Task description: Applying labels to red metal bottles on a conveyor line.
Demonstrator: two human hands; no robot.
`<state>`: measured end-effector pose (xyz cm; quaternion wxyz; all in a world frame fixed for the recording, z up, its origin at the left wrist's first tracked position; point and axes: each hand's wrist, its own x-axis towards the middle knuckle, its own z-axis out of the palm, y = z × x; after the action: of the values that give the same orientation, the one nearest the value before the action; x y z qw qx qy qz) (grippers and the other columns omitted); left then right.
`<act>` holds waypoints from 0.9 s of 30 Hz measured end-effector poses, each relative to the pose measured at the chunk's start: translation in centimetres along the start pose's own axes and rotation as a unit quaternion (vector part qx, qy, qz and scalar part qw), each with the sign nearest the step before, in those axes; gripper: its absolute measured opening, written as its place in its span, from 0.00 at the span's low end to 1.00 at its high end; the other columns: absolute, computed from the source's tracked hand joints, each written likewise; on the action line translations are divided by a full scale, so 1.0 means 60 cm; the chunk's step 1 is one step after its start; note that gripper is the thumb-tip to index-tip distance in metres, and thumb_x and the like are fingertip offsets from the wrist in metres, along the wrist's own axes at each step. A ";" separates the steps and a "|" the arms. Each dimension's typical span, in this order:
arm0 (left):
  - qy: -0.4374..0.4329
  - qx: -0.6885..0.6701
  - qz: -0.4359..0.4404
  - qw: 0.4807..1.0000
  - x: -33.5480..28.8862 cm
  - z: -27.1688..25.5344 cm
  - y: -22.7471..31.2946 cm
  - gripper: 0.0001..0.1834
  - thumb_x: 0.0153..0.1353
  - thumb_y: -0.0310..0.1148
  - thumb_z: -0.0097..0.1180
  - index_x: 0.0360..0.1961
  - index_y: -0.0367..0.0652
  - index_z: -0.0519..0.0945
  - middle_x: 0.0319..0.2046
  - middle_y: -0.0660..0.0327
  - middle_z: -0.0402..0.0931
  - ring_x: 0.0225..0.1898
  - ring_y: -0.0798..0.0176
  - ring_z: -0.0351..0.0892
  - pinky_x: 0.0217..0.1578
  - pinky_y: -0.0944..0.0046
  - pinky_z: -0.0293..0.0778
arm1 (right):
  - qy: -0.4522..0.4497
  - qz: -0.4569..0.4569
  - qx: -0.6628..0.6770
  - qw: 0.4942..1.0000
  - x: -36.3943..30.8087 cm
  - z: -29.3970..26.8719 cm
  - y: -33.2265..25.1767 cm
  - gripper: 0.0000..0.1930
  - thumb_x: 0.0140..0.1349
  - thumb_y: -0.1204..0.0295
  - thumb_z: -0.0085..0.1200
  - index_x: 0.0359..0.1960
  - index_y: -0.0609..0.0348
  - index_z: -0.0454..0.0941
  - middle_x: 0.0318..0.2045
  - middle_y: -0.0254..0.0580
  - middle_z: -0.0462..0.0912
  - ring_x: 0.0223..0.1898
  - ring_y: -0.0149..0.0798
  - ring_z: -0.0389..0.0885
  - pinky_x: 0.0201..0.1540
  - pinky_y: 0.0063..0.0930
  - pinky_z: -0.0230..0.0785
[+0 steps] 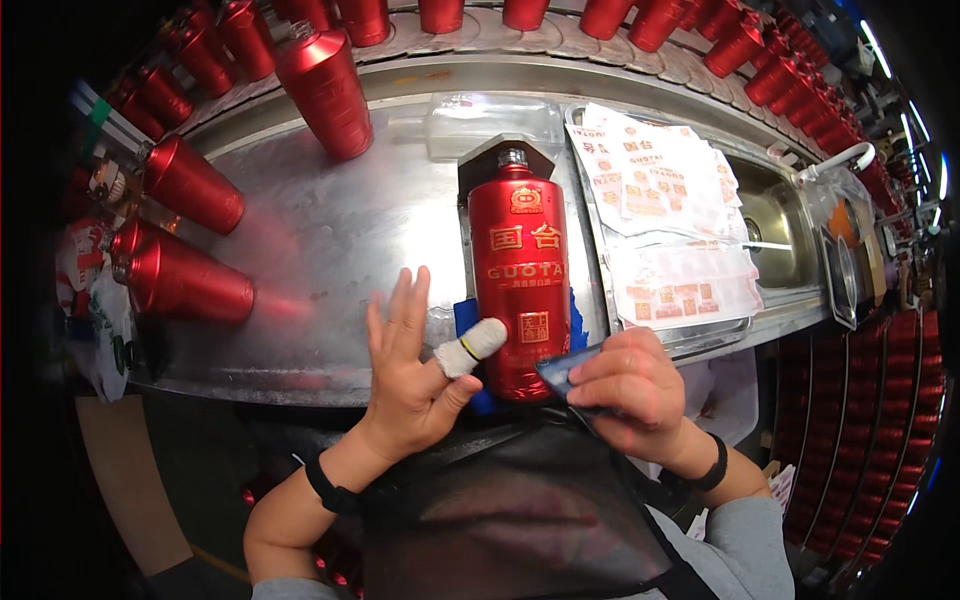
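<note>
A red metallic bottle (512, 250) with gold markings lies on its back in front of me, its neck pointing away. A dark holder shows behind its neck, and bits of blue show at both sides lower down. My left hand (412, 370) is at the bottle's lower left, fingers spread; its index finger, in a white wrap with a dark and yellow band, rests against the bottle's edge. In my right hand (632, 390) is a thin, dark bluish flat piece (566, 380), pinched between thumb and fingers, its corner at the bottle's lower right. Whether it touches the bottle I cannot tell.
Printed transfer sheets (660, 180) lie on a tray to the right, beside a steel sink (770, 225). Red bottles (325, 90) stand or lean at the left of the metal table (400, 230). A curved conveyor (480, 45) carries several more. A clear plastic box (490, 122) sits behind.
</note>
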<state>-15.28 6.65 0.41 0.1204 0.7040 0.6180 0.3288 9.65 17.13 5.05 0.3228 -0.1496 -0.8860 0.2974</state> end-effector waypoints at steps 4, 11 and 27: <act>0.015 -0.004 0.009 1.000 0.019 -0.017 0.018 0.22 0.66 0.53 0.51 0.54 0.58 0.83 0.72 0.38 0.47 0.73 0.35 0.45 0.65 0.28 0.33 | 0.005 0.030 0.080 0.996 0.023 -0.008 -0.014 0.17 0.37 0.84 0.61 0.33 0.58 0.80 0.32 0.40 0.82 0.32 0.45 0.79 0.38 0.37 0.69; -0.048 0.035 0.081 0.995 0.026 -0.003 0.039 0.19 0.61 0.54 0.56 0.50 0.65 0.85 0.74 0.48 0.48 0.74 0.36 0.42 0.64 0.26 0.30 | -0.033 0.076 0.089 0.993 -0.007 -0.027 -0.007 0.14 0.42 0.84 0.67 0.31 0.59 0.78 0.29 0.41 0.83 0.30 0.41 0.79 0.34 0.32 0.68; -0.007 -0.114 -0.093 0.989 -0.061 -0.011 0.009 0.25 0.71 0.52 0.44 0.59 0.51 0.80 0.74 0.38 0.41 0.74 0.38 0.43 0.67 0.31 0.29 | 0.010 -0.123 -0.095 0.988 0.067 0.048 -0.048 0.13 0.42 0.71 0.62 0.32 0.57 0.82 0.34 0.35 0.78 0.37 0.39 0.76 0.37 0.34 0.68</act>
<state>-15.37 2.89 0.07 0.2345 0.6277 0.6379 0.3797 4.57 15.50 7.01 0.3501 -0.0723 -0.9187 0.1679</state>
